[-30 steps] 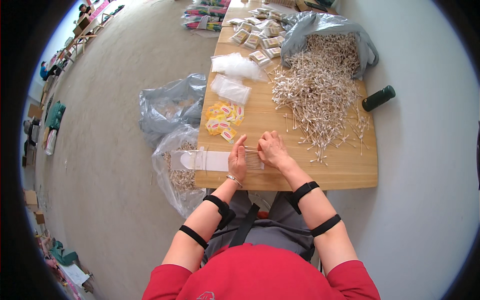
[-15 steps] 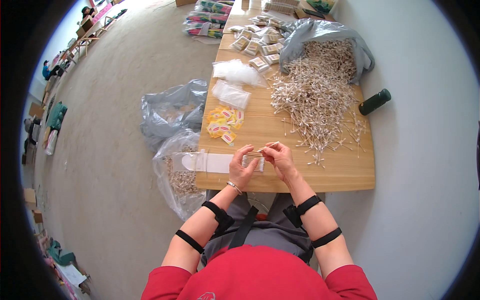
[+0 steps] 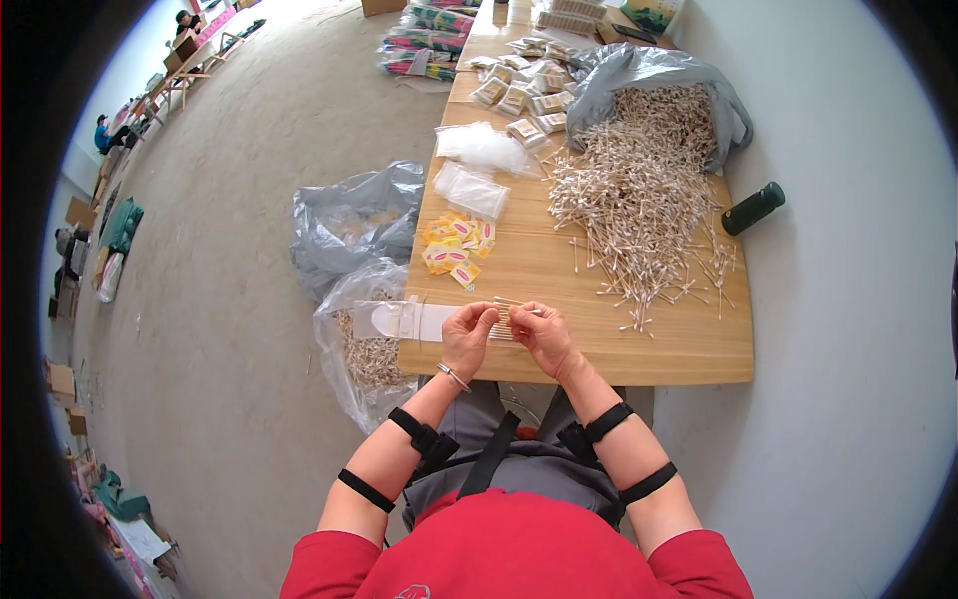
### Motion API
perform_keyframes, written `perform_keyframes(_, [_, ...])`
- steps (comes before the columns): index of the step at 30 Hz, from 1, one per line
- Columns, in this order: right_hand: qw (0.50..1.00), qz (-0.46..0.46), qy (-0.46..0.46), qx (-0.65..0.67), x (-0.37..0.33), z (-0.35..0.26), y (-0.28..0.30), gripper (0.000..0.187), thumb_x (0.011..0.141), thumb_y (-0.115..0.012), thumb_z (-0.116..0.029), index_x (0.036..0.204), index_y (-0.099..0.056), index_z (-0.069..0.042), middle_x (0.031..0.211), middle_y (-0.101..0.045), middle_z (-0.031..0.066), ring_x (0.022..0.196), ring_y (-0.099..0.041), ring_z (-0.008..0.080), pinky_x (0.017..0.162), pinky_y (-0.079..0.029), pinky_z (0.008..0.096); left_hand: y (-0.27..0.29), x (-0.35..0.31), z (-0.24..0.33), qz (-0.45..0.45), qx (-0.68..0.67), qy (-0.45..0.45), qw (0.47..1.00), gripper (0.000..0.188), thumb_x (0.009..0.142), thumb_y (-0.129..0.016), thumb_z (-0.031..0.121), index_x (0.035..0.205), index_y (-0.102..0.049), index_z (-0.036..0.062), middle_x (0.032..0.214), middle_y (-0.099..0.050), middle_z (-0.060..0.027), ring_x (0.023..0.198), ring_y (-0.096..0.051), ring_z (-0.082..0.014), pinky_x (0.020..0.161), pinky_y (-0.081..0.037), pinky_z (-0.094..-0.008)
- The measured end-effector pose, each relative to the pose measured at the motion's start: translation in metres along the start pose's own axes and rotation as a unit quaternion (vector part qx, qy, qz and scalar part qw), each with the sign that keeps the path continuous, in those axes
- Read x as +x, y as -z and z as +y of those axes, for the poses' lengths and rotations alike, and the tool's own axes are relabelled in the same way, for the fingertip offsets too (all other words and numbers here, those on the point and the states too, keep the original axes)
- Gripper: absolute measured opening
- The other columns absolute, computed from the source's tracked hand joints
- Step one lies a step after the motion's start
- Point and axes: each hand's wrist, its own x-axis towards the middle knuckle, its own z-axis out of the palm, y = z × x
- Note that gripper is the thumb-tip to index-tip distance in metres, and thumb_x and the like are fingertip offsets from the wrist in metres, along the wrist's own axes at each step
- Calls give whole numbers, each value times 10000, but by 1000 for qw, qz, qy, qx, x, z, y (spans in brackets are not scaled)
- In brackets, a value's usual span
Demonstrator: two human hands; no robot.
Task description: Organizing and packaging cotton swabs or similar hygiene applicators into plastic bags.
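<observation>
A row of cotton swabs [image 3: 502,330] lies side by side between my hands, near the table's front edge, partly hidden by my fingers. My right hand [image 3: 547,342] is closed in a pinch on a cotton swab, its white tip showing beside the fingers. At the left end of the row, my left hand [image 3: 465,339] has its thumb and fingers pressed together; what they hold, if anything, cannot be made out. A flat white strip with a clear end piece [image 3: 385,319] extends left from under my left hand, past the table edge.
A big heap of cotton swabs [image 3: 639,200] spills from a grey plastic bag [image 3: 733,115]. Left of it lie yellow cards [image 3: 457,250], clear bags [image 3: 473,190] and small filled packets [image 3: 529,130]. A dark green bottle [image 3: 753,208] stands by the wall. Plastic bags [image 3: 354,215] sit left of the table.
My left hand's fingers, spread around the row before, have drawn together. My right hand has come down and closer to the row with a swab. The whole view has shifted slightly.
</observation>
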Motion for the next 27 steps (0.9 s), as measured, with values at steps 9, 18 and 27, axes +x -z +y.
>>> perform_keyframes(9, [949, -35, 94, -298, -5, 2, -8, 179, 874, -644, -181, 817, -640, -11, 668, -560, -29, 590, -451, 34, 534, -372, 194, 8, 0, -2, 6, -2, 8, 1000, 222, 895, -629, 210, 933, -626, -8, 792, -634, -17, 726, -583, -76, 693, -480, -196])
perform_keyframes(18, [928, -99, 120, -338, -8, 21, -14, 302, 932, -556, -274, 858, -637, 7, 697, -583, -2, 625, -520, 70, 565, -431, 226, 21, -9, 3, 29, 38, 2, 999, 237, 891, -638, 253, 860, -609, 19, 738, -616, -13, 683, -565, -76, 646, -458, -212])
perform_keyframes(27, [763, 16, 271, -587, 0, 14, 5, 166, 839, -580, -156, 959, -641, -57, 961, -608, 124, 954, -549, 286, 829, -443, 371, 142, -51, 12, 267, 59, -17, 962, 195, 886, -648, 228, 821, -597, 51, 684, -591, 1, 602, -562, -66, 574, -467, -201])
